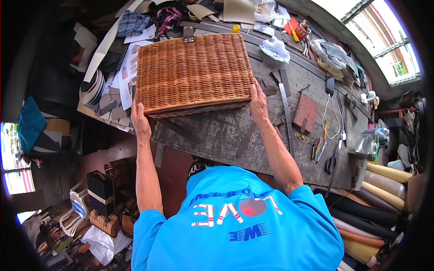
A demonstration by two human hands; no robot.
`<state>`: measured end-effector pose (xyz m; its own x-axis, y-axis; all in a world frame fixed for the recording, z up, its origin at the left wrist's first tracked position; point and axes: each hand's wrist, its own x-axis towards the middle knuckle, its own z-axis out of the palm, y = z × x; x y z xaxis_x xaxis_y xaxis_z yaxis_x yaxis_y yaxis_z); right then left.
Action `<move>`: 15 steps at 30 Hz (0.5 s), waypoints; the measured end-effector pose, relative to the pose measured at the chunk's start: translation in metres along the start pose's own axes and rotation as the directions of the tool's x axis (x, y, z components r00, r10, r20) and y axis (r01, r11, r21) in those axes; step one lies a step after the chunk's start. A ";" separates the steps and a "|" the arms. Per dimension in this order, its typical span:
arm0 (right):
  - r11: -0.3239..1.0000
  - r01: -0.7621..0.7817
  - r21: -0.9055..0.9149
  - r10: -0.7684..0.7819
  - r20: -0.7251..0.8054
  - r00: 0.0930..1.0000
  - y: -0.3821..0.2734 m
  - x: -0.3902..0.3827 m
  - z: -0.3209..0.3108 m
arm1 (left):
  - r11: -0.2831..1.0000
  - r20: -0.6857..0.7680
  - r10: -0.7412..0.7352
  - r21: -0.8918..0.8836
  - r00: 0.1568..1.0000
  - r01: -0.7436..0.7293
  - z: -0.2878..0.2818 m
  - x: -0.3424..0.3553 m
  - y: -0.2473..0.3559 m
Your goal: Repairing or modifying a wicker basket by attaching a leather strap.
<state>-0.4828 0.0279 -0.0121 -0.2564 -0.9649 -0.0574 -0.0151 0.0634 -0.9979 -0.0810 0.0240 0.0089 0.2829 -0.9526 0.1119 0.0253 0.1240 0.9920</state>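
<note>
Your fingertips hide behind the basket point(194, 72), which lies on the bench point(217, 133), long axis left-right, clasp away from you. Left hand point(139, 121) and right hand point(258, 103) clamp its sides.

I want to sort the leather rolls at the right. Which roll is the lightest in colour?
The topmost roll, pale yellow, lies nearest the workbench. The rolls below it are tan, brown, black or pinkish.

Leather workshop: cluttered workbench point(226, 131), scissors point(331, 162)
</note>
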 end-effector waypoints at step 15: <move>0.999 0.030 0.036 -0.029 -0.010 1.000 -0.020 -0.009 0.006 | 0.997 0.031 0.045 -0.060 0.999 -0.043 0.001 0.004 -0.005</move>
<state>-0.4746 0.0334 0.0082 -0.2658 -0.9636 -0.0279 0.0117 0.0257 -0.9996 -0.0810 0.0191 0.0044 0.2543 -0.9541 0.1585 0.0707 0.1818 0.9808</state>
